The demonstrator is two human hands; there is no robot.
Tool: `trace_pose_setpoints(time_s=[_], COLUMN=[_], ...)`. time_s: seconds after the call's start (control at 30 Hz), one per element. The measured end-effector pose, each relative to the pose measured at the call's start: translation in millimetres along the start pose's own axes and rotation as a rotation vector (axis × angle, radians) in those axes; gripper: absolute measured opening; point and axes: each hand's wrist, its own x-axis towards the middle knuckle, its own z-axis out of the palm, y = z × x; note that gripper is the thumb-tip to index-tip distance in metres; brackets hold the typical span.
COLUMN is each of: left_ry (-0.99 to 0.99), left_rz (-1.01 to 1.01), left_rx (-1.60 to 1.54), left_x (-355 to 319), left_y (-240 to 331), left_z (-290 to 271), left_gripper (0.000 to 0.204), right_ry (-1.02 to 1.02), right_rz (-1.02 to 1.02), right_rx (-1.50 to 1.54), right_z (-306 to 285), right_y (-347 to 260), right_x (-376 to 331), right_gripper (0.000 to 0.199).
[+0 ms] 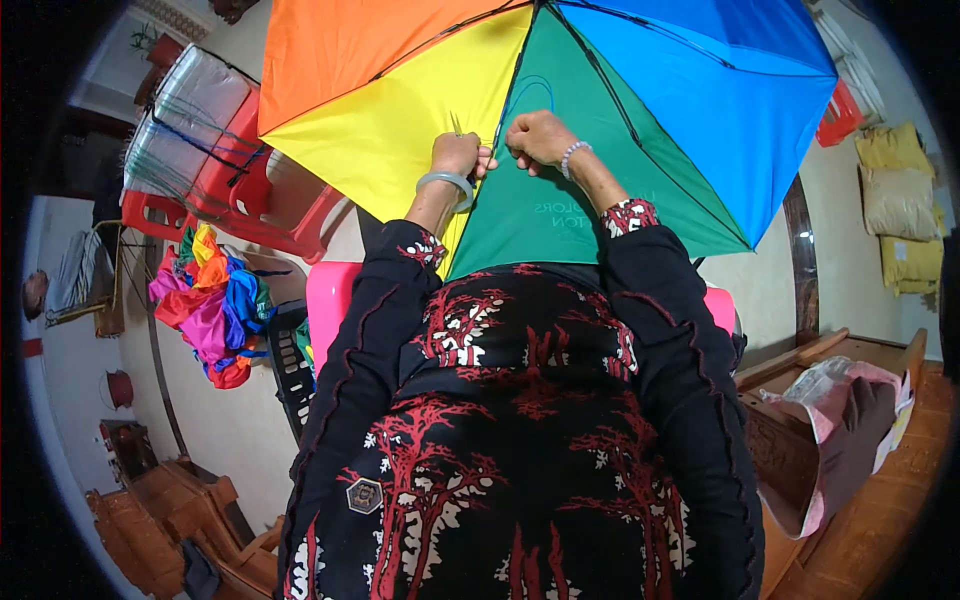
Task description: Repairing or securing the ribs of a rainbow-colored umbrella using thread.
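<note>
"Facing the person is what, exactly?"

"A rainbow-coloured umbrella (580,100), spread open in front of the body with its inner side and dark ribs (597,65) showing; the orange panel (330,45) and yellow panel (385,150) lie to the left, the green panel (590,195) reaches down toward the lap, and blue ones spread to the right."

"And the hands?"

"The left hand (458,156), with a pale bangle (446,187) at its wrist, is curled around a small pointed metal tool (456,124), whose tips stick up past the knuckles; it sits at the lower yellow cloth, close to the rib along the green edge. The right hand (540,138), wearing a beaded bracelet (573,158), is over the green cloth just beside that rib, fingers bent inward; I cannot tell whether they pinch anything."

"Is there thread?"

"Yes, a loop of blue thread (530,78) arches above the right hand; its ends are too fine to follow."

"What stands around?"

"On the left, a heap of multicoloured cloth (215,310) near a black plastic crate (291,365); above it, red plastic seats (312,215); on the right, a wooden bench (880,470) bearing a pink-and-brown bag (835,440), with yellow sacks (892,150) farther off."
</note>
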Motion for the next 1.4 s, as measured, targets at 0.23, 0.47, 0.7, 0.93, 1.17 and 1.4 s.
trace_pose_setpoints(time_s=[0.23,0.47,0.7,0.93,1.17,1.4], left_ry=[0.046,0.0,-0.04,-0.029,-0.03,-0.032], left_rz=[-0.005,-0.018,-0.009,0.009,0.082,0.155], left_rx=[-0.003,0.052,0.143,0.181,0.294,0.368], left_x=[-3.7,-1.8,0.7,3.7,14.3,5.9], left_y=[1.6,2.4,-1.8,-3.5,-1.8,-20.0], left_z=[1.5,1.7,0.6,5.1,-1.7,-0.9], left_gripper=[0.019,0.018,0.019,0.018,0.027,0.029], right_ry=[0.065,0.093,0.101,0.054,0.023,-0.004], right_rz=[-0.008,-0.05,-0.006,0.033,0.019,-0.029], right_rx=[-0.014,-0.006,0.031,0.071,0.042,-0.059], right_z=[5.4,10.2,20.3,16.6,20.4,27.1], right_y=[3.3,7.0,7.5,9.7,2.7,11.9], right_x=[1.6,7.6,12.5,17.7,23.9,11.2], right_gripper=[0.008,0.008,0.01,0.01,0.014,0.024])
